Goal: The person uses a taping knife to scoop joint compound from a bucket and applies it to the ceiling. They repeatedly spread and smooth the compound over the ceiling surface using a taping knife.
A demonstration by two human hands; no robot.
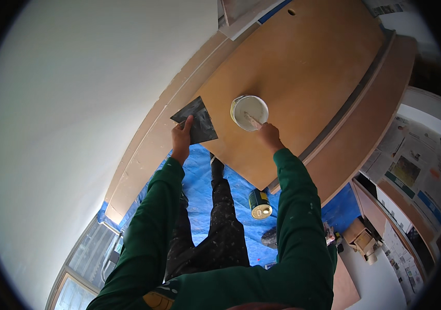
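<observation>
White tub (234, 117) with some whitish stuff inside is sitting on a big tan board (308, 67), just above the middle of the frame. The person's right hand (270, 136) is closed around a thin tool (253, 121) that dips into it, though the tool's tip is kinda hard to make out. Left hand (180, 140) has a dark, flat, squarish plate (198, 123) pinched with the thumb on top, left of the tub and right by the board's corner, with pale smears on it. Can't really tell if the plate touches the board. Below centre there's a dark can with a gold top (261, 204) on blue sheeting (249, 186), plus newspaper (412, 165) spread out at the right side.
</observation>
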